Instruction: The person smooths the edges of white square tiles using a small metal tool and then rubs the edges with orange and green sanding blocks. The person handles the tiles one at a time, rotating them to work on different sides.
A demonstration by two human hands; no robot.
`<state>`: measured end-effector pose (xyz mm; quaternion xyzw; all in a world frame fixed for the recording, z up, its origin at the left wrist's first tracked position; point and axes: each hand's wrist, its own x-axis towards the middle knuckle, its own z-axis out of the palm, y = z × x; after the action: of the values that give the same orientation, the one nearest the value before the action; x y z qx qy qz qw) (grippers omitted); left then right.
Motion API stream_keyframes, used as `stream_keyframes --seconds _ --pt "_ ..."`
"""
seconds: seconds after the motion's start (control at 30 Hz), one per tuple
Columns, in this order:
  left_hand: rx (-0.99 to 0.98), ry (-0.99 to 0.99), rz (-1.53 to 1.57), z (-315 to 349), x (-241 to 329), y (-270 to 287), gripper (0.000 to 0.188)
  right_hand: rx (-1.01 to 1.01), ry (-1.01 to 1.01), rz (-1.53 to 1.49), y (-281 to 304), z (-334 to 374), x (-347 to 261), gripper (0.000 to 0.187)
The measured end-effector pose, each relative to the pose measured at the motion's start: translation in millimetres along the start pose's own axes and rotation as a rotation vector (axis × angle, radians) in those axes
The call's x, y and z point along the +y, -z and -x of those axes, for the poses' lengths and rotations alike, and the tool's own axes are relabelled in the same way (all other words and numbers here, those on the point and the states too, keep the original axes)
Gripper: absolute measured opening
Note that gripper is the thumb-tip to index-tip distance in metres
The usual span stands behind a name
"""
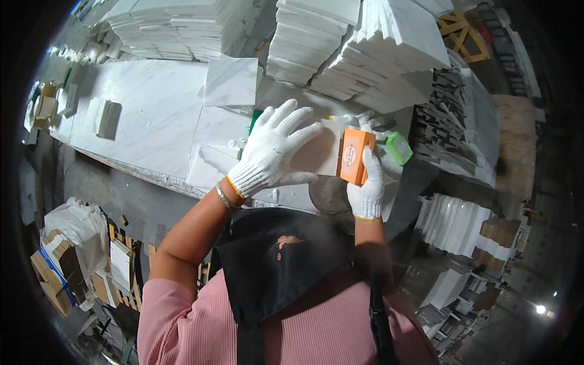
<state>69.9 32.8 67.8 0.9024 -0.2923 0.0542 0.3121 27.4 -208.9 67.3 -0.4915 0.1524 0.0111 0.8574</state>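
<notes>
My left hand [277, 143], in a white knit glove, is spread open above the worktable, its fingers and thumb apart. Just right of it lies a pale stone tile [317, 148], partly hidden by the hand; whether the two touch I cannot tell. My right hand [368, 182], gloved the same way, grips an orange sanding block [354, 156] at the tile's right edge. Beyond that hand lies a bright green block [399, 148]. A crumpled whitish glove or cloth [368, 121] shows behind the orange block.
White marble slabs form the worktable top [146, 103]. A square tile [231, 82] lies at its back, and a small tile stack [103, 117] stands at left. Tall tile stacks [389, 48] rise along the far side. A round grey disc [331, 194] sits near my body.
</notes>
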Motion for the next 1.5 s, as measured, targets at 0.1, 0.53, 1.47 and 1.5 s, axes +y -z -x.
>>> stream_keyframes --seconds 0.1,0.53,1.47,1.5 --pt "0.009 0.003 0.021 1 -1 0 0.086 -0.028 -0.061 -0.027 1 -2 -7 0.059" --pt "0.005 0.01 0.022 0 1 2 0.09 -0.181 -0.103 0.171 2 3 -19 0.069" --pt "0.008 -0.002 0.027 0 1 1 0.09 -0.02 0.165 0.405 -11 11 -5 0.058" --pt "0.004 -0.003 0.03 -1 2 3 0.09 -0.022 0.22 0.498 -9 14 -5 0.059"
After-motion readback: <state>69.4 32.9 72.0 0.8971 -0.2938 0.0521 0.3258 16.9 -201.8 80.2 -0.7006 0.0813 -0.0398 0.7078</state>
